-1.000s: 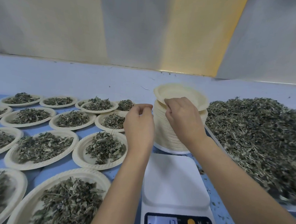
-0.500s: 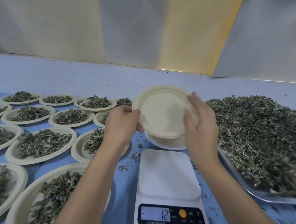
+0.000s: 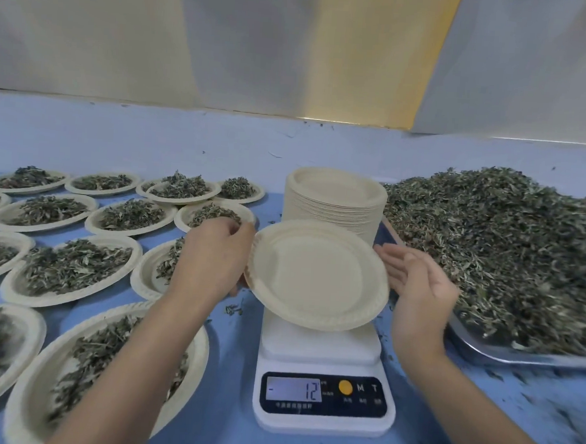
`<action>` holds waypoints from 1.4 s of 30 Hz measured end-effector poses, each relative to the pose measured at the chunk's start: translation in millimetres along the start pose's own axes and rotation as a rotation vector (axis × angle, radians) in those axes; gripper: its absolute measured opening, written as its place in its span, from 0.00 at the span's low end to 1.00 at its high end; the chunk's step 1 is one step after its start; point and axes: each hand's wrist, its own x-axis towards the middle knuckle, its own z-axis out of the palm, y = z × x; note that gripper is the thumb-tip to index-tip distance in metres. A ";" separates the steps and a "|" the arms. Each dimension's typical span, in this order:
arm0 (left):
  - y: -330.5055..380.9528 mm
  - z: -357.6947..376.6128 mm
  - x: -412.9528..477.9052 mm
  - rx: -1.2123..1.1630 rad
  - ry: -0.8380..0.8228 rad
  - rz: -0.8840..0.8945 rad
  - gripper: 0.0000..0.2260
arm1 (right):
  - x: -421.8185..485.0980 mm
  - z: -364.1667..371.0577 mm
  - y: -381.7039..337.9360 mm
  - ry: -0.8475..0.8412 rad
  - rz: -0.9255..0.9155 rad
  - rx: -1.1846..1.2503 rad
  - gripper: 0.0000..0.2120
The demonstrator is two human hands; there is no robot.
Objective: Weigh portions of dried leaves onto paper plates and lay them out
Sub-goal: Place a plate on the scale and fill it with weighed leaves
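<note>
Left hand (image 3: 214, 251): I see it gripping the left rim of an empty paper plate (image 3: 316, 274), fingers curled round the edge. Right hand (image 3: 418, 284): fingers spread and loose, palm just beside the plate's right rim; I cannot tell whether it touches. Plate: tilted, above the platform of a white kitchen scale (image 3: 321, 347), whose display (image 3: 294, 389) reads minus 12. Stack of empty plates (image 3: 335, 200): directly behind the scale. Heap of dried leaves (image 3: 502, 248): on a metal tray (image 3: 517, 354), right side. Filled plates (image 3: 72, 266): rows across the blue table (image 3: 233, 389), left side. Loose leaf bits lie scattered near the scale.
</note>
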 end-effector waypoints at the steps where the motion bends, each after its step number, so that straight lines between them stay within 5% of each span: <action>1: -1.5 0.3 0.9 0.021 -0.049 -0.034 0.17 | -1.2 -2.3 3.5 0.002 0.012 -0.022 0.12; 6: -7.7 6.3 4.2 0.054 -0.301 -0.184 0.16 | -0.8 -9.0 16.4 0.013 0.029 -0.123 0.13; 21: -12.5 9.7 3.7 0.061 -0.459 -0.342 0.21 | -2.7 -13.7 25.5 0.037 0.082 -0.272 0.13; 25: -10.0 9.8 2.5 0.118 -0.420 -0.349 0.20 | -0.9 -14.9 25.5 0.054 0.080 -0.313 0.13; 29: -7.9 15.6 1.7 0.341 -0.197 -0.101 0.19 | 1.6 -13.0 16.8 0.069 0.033 -0.314 0.14; 33: 8.5 25.8 -1.9 0.280 -0.059 0.100 0.13 | 16.3 -14.8 -2.4 0.037 -0.032 -0.310 0.14; 38: 41.9 54.0 -4.2 0.035 -0.114 0.230 0.09 | 63.6 -41.2 -9.8 -0.098 -0.013 -0.819 0.13; 42: 68.7 81.8 -7.8 -0.104 -0.141 0.294 0.07 | 96.3 -71.0 9.1 -0.279 0.314 -1.434 0.32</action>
